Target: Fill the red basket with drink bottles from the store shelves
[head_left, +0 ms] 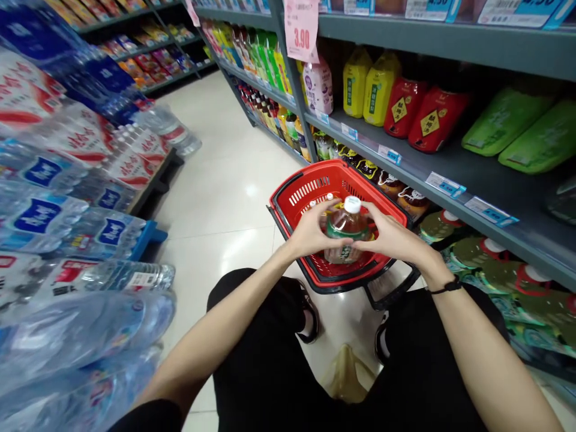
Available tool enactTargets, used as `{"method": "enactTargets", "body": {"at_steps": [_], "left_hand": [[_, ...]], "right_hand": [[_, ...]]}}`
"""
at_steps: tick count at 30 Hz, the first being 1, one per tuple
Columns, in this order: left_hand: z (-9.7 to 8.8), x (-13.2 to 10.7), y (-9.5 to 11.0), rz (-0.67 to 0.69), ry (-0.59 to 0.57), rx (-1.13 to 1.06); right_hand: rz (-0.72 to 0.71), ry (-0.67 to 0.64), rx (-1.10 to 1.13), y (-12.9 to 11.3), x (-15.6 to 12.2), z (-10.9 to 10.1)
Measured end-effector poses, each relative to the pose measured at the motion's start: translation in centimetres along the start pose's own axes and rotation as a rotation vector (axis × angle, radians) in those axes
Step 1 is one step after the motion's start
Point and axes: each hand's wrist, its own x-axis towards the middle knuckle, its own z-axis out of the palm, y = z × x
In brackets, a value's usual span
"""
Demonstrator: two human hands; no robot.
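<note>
The amber plastic tea bottle with white cap [347, 231] stands upright between both hands – left hand [312, 231] and right hand [390, 238] are closed around its sides, directly above the red plastic basket [300, 193]

left hand [310, 231] + right hand [391, 237]: clasp bottle [346, 231] | over red basket [299, 195]

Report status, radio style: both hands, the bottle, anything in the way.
Left hand and right hand both gripping the bottle. Bottle upright, white cap on, over the red basket. More bottles already in basket beneath; shelf close on right.
</note>
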Motion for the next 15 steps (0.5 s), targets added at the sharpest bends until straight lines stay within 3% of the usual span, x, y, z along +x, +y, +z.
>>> {"method": "enactTargets", "body": {"at_steps": [3,7,10,15], "left_hand": [[3.0,-0.1,-2.1,-0.071,-0.178,0.324],[6.1,-0.3,-6.0,-0.168,-0.46,0.572],[7.0,-0.8,-8.1,-0.168,-0.605,0.723],[7.3,-0.8,-9.7,-0.238,-0.68,0.845]], "right_hand": [[-0.02,-0.006,-0.11,0.9,0.5,0.3],[0.038,-0.188,-0.402,1.4,1.7,1.9],[0.157,-0.345,-0.63,1.6,2.4,3.7],[0.249,-0.45,-0.675,1.4,3.2,5.1]]}}
